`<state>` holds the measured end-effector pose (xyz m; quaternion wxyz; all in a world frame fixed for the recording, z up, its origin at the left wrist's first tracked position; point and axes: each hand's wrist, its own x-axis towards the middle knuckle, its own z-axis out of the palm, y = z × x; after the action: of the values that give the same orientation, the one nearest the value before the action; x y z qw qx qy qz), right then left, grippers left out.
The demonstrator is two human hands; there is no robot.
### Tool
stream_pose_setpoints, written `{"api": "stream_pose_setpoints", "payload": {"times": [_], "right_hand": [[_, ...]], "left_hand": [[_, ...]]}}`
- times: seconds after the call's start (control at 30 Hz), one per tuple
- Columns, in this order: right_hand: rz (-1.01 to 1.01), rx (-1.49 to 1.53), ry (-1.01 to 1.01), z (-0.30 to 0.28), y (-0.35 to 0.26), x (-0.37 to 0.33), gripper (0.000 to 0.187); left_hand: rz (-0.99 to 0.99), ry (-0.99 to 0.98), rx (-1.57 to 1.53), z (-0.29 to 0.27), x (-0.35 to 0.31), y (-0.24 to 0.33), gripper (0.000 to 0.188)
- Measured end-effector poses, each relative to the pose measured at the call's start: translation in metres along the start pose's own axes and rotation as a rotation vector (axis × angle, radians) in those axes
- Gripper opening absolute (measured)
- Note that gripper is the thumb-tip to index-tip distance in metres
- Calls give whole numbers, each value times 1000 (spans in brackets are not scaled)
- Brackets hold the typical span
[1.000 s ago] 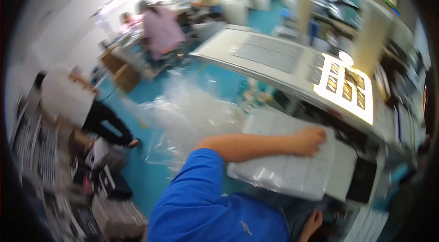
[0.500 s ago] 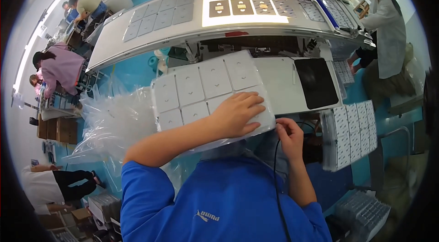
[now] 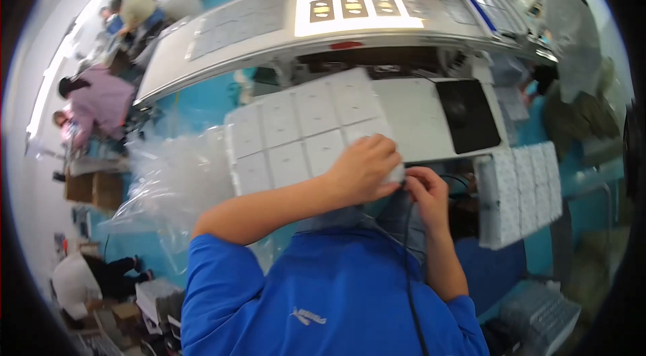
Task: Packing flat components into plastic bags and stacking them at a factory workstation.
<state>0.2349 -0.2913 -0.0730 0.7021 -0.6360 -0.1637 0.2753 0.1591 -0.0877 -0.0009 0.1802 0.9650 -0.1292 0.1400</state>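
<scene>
A white panel stack point(image 3: 293, 134), split into several rounded rectangles and wrapped in clear film, lies tilted in front of me. My left hand point(image 3: 365, 169) rests over its near right corner, fingers bent and closed around the edge. Just beside it, my right hand point(image 3: 428, 198) pinches with thumb and fingers at that same corner; what it holds is hidden. A black cable point(image 3: 406, 255) runs down from near the right fingertips across my front. Loose clear plastic film point(image 3: 165, 181) spreads out from the stack's left side.
Beyond stands a long worktable point(image 3: 168, 70) with a lit panel point(image 3: 414, 23) and grey sheets point(image 3: 239, 23). A black mouse pad point(image 3: 468, 117) with a mouse lies on a white shelf. At right is a patterned sheet stack point(image 3: 521, 194). Co-workers are at left and far right.
My left hand has slid right, from lying spread on the panels to curling at the corner. My right hand's fingers have come close to it. The view has shifted slightly and is blurred.
</scene>
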Motion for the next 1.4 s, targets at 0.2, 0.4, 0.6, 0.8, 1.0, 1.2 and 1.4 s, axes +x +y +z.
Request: {"api": "stream_pose_setpoints", "payload": {"times": [0.2, 0.4, 0.6, 0.8, 1.0, 1.2, 1.4], "right_hand": [[-35, 2, 68, -38, 35, -5, 14], [-49, 31, -4, -22, 43, 6, 14], [-64, 55, 49, -17, 26, 7, 14], [-8, -38, 82, -17, 15, 8, 13], [-9, 52, 36, -9, 13, 7, 13], [-18, 71, 74, -25, 13, 1, 12], [0, 63, 101, -30, 11, -5, 12]], "left_hand": [[130, 145, -44, 52, 21, 4, 37], [44, 99, 23, 27, 2, 9, 37], [52, 113, -27, 31, 11, 7, 35], [-98, 253, -83, 42, 38, -63, 31], [-326, 318, 95, -1, 53, -134, 32], [-446, 267, 35, 17, 86, -153, 31], [-455, 312, -34, 19, 86, -146, 27]]}}
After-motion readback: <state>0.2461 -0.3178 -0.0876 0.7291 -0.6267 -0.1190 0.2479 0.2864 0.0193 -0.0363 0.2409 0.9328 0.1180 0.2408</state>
